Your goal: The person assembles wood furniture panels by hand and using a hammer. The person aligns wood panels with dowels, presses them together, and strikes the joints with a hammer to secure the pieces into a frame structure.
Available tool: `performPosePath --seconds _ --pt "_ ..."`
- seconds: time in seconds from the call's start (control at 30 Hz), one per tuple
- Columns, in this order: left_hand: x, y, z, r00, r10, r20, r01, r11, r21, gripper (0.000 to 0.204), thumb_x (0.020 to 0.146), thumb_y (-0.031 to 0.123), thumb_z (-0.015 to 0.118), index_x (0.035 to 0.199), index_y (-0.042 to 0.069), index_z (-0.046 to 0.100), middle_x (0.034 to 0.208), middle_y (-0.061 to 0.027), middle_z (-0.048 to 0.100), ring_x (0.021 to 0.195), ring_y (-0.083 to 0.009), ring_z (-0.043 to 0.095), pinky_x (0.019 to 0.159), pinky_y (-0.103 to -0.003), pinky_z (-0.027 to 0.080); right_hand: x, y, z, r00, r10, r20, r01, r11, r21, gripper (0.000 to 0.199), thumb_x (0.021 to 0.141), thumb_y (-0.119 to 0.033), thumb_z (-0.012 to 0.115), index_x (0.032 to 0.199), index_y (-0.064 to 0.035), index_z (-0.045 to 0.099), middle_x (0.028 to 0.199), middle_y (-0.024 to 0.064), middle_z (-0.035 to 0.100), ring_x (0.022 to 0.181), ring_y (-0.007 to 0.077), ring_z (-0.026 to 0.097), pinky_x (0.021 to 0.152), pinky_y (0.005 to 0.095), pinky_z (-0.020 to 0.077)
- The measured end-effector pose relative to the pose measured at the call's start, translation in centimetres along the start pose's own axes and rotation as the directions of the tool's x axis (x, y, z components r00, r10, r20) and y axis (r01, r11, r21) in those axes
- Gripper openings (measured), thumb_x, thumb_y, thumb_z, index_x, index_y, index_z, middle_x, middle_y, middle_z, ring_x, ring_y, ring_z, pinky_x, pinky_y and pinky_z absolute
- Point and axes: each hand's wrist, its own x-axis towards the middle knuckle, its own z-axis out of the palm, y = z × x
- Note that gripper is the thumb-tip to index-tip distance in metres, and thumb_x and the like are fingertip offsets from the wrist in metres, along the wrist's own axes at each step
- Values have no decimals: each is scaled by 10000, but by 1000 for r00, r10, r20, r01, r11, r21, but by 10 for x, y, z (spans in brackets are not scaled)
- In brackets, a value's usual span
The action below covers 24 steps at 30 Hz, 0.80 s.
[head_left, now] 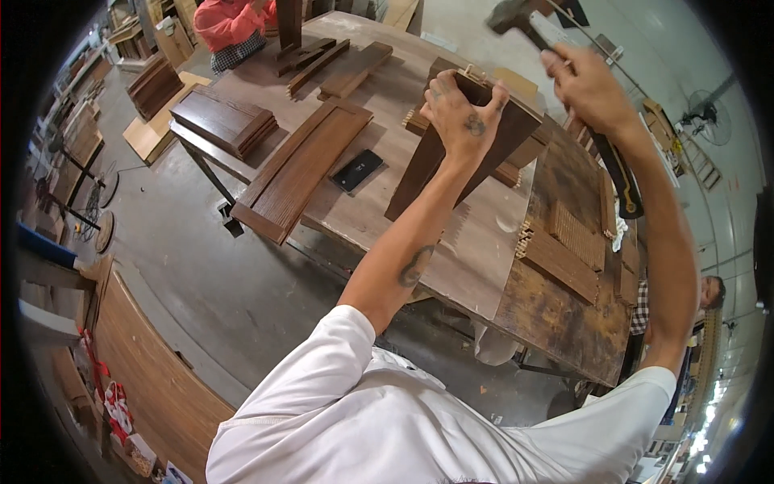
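Observation:
My left hand (pixel 463 117) is closed around the upper end of a dark brown wooden piece (pixel 504 145) that stands up from the worktable. Pale dowels (pixel 474 75) stick out at its top, next to my fingers. My forearm hides the middle of the piece, so I cannot tell whether it is one board or two. Raised to the right, my right hand (pixel 592 90) grips a hammer (pixel 622 177) by its dark handle. The hammer's head is up and to the left of that hand, apart from the wood and slightly blurred.
On the worktable (pixel 435 258) lie a phone (pixel 357 171), a long panel (pixel 310 165), stacked panels (pixel 222 119) and dowelled slats (pixel 564 262). Loose boards (pixel 355 71) lie farther back. A person in a red top (pixel 230 28) is beyond; another person (pixel 711 292) shows at right.

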Motion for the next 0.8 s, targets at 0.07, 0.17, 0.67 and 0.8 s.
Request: performPosePath --seconds 0.07,0.17,0.67,0.8 --pt "-5 1 0 999 -29 35 29 1000 1 662 728 522 711 1043 -1 453 1004 -175 527 1017 -365 476 916 -523 304 -3 0 0 995 65 -72 -60 995 76 313 949 -269 483 927 33 558 620 187 555 579 341 566 586 416 456" --pt "-12 9 4 999 35 21 -34 998 -53 654 722 518 712 1043 8 457 998 -170 527 1020 -358 477 914 -507 306 2 55 39 786 -582 -205 469 779 -416 305 975 -259 455 879 16 545 564 130 532 456 238 537 482 373 428" --pt "32 -28 -37 794 213 569 215 777 -591 523 720 306 841 1052 -9 586 917 -72 668 899 -121 601 814 -255 493 -59 30 -28 996 90 -23 -78 940 333 245 984 -237 509 949 -6 584 670 -7 547 548 40 501 472 207 416" --pt "56 -42 -45 563 229 794 387 777 -498 398 732 200 829 1054 39 660 934 -12 666 889 -122 599 804 -277 482 -60 21 -24 982 187 29 -189 974 126 351 976 -335 522 967 2 619 576 -7 509 541 40 492 489 220 407"
